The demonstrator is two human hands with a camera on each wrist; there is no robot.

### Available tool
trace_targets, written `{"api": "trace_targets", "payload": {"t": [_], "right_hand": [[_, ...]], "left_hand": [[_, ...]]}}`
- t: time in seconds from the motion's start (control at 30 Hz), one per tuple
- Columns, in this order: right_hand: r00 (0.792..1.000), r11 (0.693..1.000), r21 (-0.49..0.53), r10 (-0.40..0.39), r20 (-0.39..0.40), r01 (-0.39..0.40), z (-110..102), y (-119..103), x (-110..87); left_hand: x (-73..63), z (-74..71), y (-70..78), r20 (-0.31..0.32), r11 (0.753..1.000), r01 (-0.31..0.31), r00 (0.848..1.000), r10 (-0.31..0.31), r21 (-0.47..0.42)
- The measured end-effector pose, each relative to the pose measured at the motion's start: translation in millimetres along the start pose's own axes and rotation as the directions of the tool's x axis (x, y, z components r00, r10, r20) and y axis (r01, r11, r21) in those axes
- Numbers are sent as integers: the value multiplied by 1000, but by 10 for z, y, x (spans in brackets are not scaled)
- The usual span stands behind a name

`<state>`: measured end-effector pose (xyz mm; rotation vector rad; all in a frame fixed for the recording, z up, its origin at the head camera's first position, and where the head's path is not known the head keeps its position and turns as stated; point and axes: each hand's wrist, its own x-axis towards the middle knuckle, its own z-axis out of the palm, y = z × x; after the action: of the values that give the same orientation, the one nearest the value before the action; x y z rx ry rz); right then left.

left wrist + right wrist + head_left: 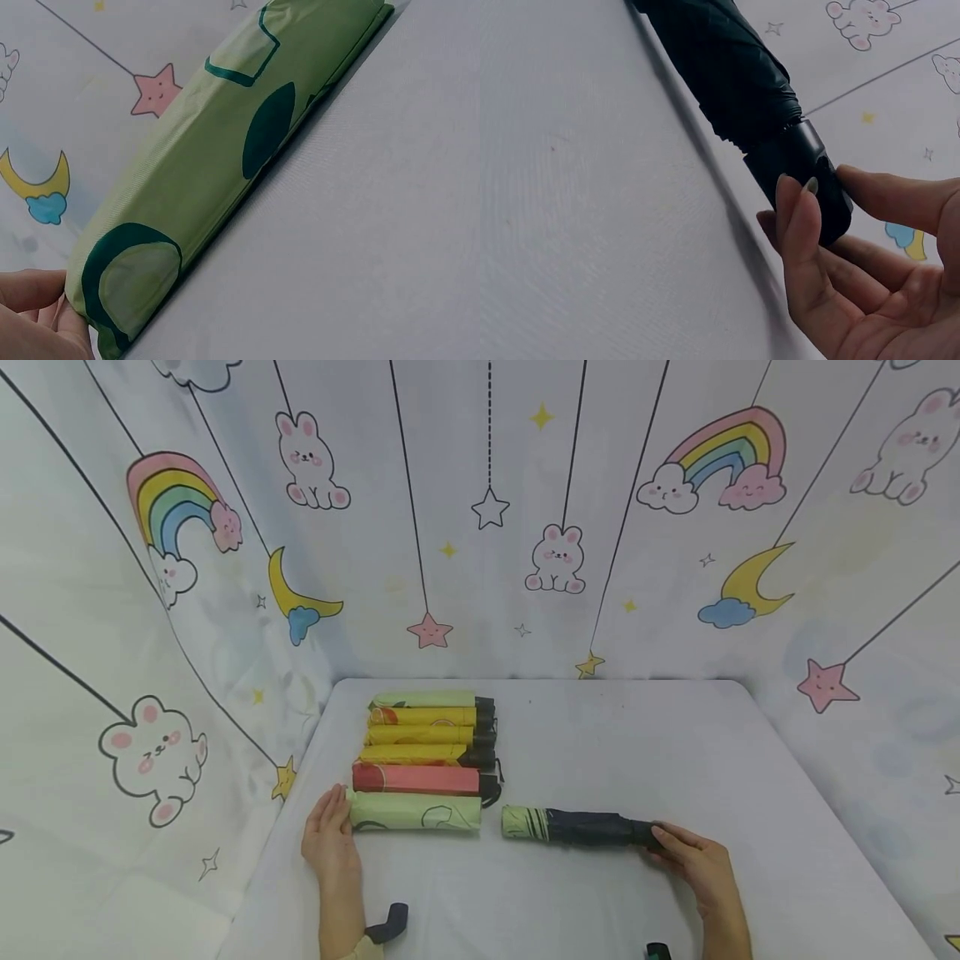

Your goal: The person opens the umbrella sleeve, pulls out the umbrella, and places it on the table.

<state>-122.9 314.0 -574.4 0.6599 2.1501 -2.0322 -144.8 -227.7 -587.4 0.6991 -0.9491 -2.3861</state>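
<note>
My left hand (327,827) pinches the left end of a light green umbrella sleeve (416,811) with a dark green leaf and outline print. In the left wrist view, thumb and fingertips are at that end of the sleeve (202,150). My right hand (693,860) grips a folded umbrella by its black handle (791,169), fingers and thumb around the handle's end. The umbrella (585,828) is mostly black, with a light green striped tip pointing left. A short gap separates this tip from the sleeve's right end. Both lie roughly in line over the white table.
Behind the sleeve lies a row of sleeved umbrellas with black handles to the right: a red one (420,779), several yellow ones (420,735) and a light green one (423,699). The white table (622,743) meets a printed curtain (487,577) behind and at the sides.
</note>
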Motion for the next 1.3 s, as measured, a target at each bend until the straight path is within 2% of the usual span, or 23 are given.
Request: {"api": "trace_targets", "payload": {"t": [0.2,0.63,0.9,1.0,1.17,1.3], "right_hand": [[1000,1000,-15,6,-31,-7,-9,48,37],[996,1000,-23,19,-85,-21,-3,46,18],[997,999,-24,22,-74,-24,-29,35,10],[995,998,-62,26,-100,-32,-55,29,0],[981,987,-155,17,-193,-48,-72,20,-4],[960,951,-307,-56,-275,-33,-78,19,2]], "left_hand": [[44,-25,-44,-12,1000,5,1000,-5,1],[-49,25,41,-10,1000,19,1000,-19,8],[-25,8,24,-3,999,33,999,-33,-13],[-23,12,23,-2,999,36,999,-36,-5],[-28,25,34,-1,999,33,999,-33,16],[-40,33,42,-6,999,32,999,-32,1]]}}
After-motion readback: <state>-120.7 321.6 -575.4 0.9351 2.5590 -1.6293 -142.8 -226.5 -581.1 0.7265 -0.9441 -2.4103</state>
